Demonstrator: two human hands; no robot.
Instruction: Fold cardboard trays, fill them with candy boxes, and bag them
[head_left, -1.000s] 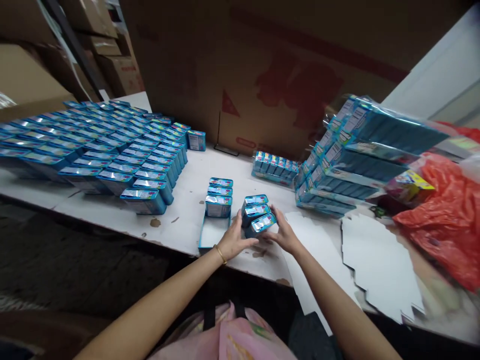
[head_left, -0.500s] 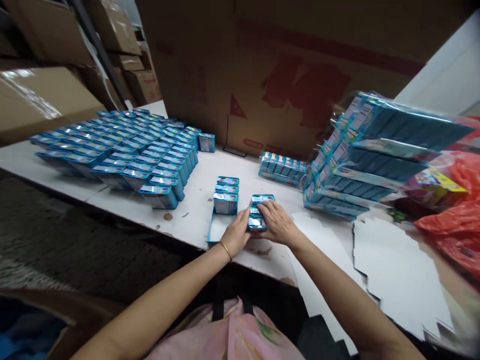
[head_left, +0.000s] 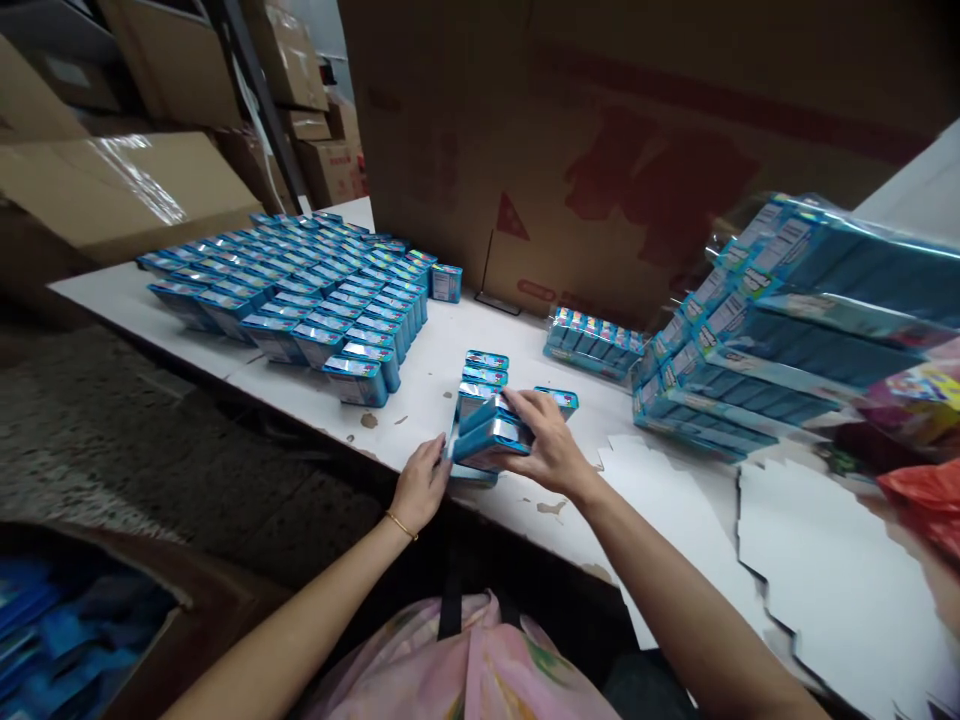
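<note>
My right hand is shut on a small stack of blue tins, tilted and held just above the white table. One more blue tin lies beyond my fingers. My left hand is at the table's front edge, fingers apart, its fingertips beside a low blue-edged cardboard tray. The held tins hide most of that tray. Behind it, a short row of blue tins stands on edge.
A large block of blue tins covers the table's left side. Shrink-wrapped blue packs are stacked at right, beside flat white cardboard blanks. A big cardboard carton rises behind the table, and an open box of blue items sits low at left.
My right hand has lifted and tilted the tins over the tray. My left hand has let go of them and moved left and down to the table edge. The view has shifted.
</note>
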